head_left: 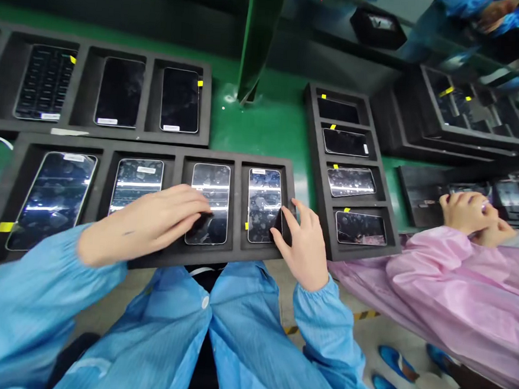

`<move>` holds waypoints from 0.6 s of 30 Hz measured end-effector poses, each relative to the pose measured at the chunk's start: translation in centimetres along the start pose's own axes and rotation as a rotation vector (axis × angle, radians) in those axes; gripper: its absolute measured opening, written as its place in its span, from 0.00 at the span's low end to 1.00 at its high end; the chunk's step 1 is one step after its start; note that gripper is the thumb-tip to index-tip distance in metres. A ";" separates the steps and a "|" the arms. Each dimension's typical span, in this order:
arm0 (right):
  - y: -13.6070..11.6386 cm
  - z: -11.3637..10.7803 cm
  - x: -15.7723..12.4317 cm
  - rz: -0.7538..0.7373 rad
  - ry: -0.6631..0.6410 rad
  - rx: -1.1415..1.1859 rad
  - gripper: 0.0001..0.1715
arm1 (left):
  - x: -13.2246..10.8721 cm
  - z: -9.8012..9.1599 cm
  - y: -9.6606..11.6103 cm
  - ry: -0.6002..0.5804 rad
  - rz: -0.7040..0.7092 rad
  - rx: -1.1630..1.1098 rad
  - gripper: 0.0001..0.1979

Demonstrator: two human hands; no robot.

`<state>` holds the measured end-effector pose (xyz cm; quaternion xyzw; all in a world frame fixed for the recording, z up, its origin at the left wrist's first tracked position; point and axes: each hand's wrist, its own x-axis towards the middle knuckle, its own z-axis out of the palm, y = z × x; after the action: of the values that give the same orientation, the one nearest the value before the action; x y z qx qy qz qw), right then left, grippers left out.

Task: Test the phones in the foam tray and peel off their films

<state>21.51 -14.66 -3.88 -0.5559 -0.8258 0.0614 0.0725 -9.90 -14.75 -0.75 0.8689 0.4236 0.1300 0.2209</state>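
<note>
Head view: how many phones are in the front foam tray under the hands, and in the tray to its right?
Phones in front tray: 4
Phones in right tray: 4
Total: 8

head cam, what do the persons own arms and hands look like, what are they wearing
Long light blue smock sleeves with a fine stripe, gathered into puffed elastic cuffs; the left hand and right hand are bare, no gloves.

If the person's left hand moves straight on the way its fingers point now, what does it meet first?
The left hand already touches the smartphone in the foam tray's third slot; beyond that, probably the foam divider.
</note>
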 end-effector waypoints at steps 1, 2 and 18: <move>-0.3 0.1 -0.1 0.012 -0.008 -0.012 0.27 | 1.8 0.7 -0.6 -0.022 0.059 0.003 0.17; -0.7 0.2 -0.2 0.022 -0.012 -0.015 0.29 | 3.2 1.4 -1.3 -0.035 0.083 0.014 0.18; -0.1 1.8 -2.0 0.331 0.094 0.343 0.39 | 2.8 -2.9 -3.1 0.067 -0.204 0.044 0.25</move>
<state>21.84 -16.54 -5.69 -0.6656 -0.6966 0.1859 0.1928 -11.45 -10.04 0.36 0.8212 0.5196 0.1265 0.1993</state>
